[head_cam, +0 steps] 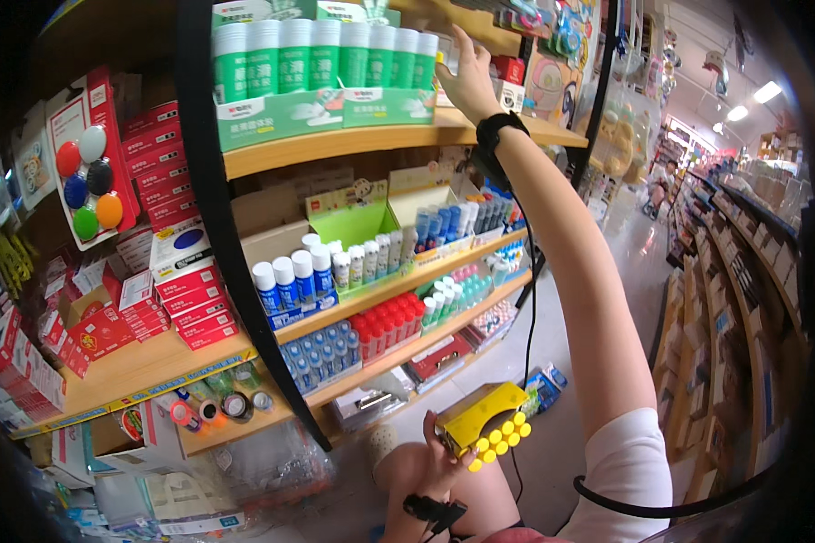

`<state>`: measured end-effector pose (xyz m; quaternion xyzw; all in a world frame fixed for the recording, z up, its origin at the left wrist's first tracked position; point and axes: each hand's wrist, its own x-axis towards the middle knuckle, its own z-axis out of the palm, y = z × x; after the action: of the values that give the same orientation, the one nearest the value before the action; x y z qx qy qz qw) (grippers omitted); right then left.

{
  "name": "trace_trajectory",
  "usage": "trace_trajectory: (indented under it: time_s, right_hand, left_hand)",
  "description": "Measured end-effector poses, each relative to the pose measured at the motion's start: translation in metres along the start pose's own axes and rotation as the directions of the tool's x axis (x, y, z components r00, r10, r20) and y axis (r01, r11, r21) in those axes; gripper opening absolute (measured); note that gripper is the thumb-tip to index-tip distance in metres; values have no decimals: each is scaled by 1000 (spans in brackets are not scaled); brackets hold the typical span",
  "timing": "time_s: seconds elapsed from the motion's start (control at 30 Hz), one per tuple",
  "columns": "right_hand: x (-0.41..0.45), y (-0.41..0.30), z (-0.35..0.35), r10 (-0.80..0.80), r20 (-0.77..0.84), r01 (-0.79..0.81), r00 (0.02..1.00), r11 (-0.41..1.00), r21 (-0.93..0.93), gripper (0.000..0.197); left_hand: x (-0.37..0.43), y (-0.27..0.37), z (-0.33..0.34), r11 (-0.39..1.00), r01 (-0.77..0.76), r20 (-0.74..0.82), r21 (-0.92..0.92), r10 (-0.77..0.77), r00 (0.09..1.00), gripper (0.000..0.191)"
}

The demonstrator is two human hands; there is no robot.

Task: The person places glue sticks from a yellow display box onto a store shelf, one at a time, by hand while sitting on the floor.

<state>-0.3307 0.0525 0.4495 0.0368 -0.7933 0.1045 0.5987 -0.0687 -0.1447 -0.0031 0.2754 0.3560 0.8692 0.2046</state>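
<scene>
My left hand (441, 455), low at the centre above my legs, holds a yellow cardboard box (482, 413) with several yellow-capped tubes (501, 436) facing outward. My right hand (467, 71) is raised at the top shelf (394, 138) with its fingers spread. Its thumb is close to a small yellow-topped item (439, 58); whether they touch is unclear. Just left of that hand, green glue sticks with white caps (310, 54) stand in a row in green display boxes (265, 121). Both wrists wear black straps.
Lower shelves carry blue bottles with white caps (303, 271), red-capped tubes (384, 326) and clipboards (441, 358). A black upright post (234, 224) separates them from red boxes (193, 298) at left. A black cable (531, 305) hangs beside my right arm. More shelving (706, 326) lines the aisle at right.
</scene>
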Motion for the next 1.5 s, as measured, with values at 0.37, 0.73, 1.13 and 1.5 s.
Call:
trace_trajectory:
  time_s: [0.37, 0.73, 1.13, 1.5]
  right_hand:
    - [8, 21, 21, 144, 170, -152, 975, 988, 34, 48]
    - [-167, -73, -164, 252, 229, -341, 940, 698, 629, 49]
    - [-389, -149, -223, 205, 657, -518, 725, 791, 324, 34]
    - [-391, -133, -240, 388, 645, -616, 658, 771, 165, 29]
  left_hand:
    - [-1, -4, -17, 998, 32, -84, 58, -27, 996, 98]
    - [6, 62, 2, 908, 362, -275, 210, -301, 913, 82]
    - [-7, 52, 9, 861, -12, 8, 509, 9, 1000, 71]
    - [-3, 41, 27, 801, 85, -146, 593, 3, 989, 79]
